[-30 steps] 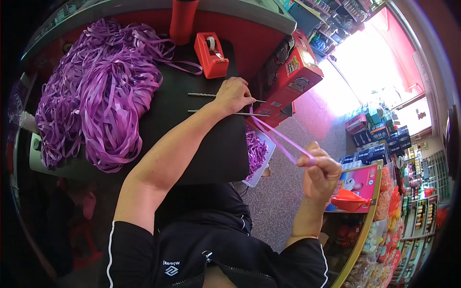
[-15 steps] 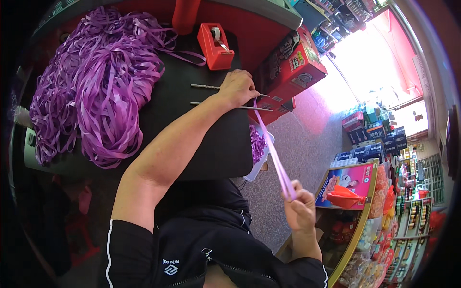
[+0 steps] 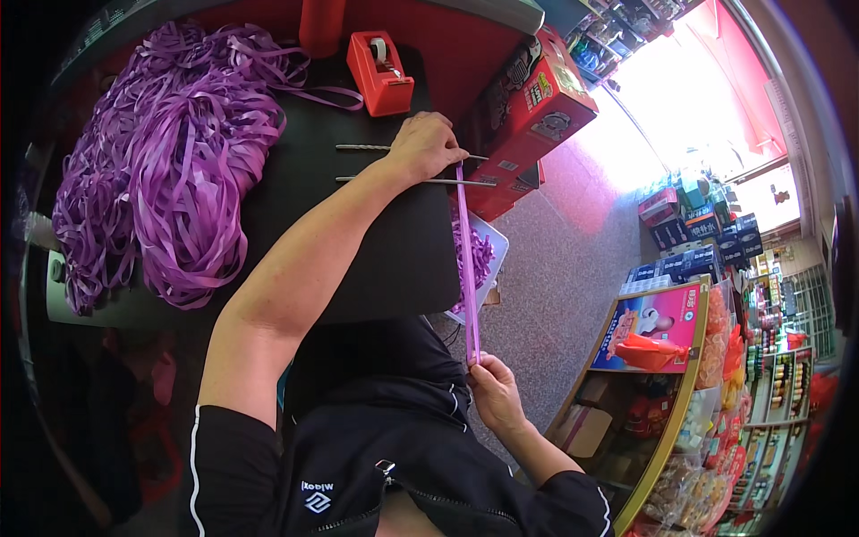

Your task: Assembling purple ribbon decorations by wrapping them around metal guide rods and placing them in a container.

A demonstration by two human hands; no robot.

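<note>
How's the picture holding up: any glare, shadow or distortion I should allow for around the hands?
Head view: doorway blown out white; head view: deep shadow beneath the black table, detail lost; head view: display case bows near the dark rim; head view: left hand, right hand and stretched purple ribbon read clearly.

Hands: 2. Left hand (image 3: 425, 145) at 12 o'clock from view centre; right hand (image 3: 495, 392) at 5. Purple ribbon strands (image 3: 466, 268) between hands: 2. Metal rods (image 3: 362, 148): 2, at 12. Tape dispenser (image 3: 383, 80): 1, at 12. Red cylinder (image 3: 322, 27): 1, at 11. Ribbon heap (image 3: 183, 161): 1, at 10; strands within too tangled to count. White bin (image 3: 497, 255): 1, at 3. Red boxes (image 3: 548, 106): 2, at 1. Display cabinet (image 3: 663, 443): 1, at 4. Red bag (image 3: 651, 353): 1, at 4.
</note>
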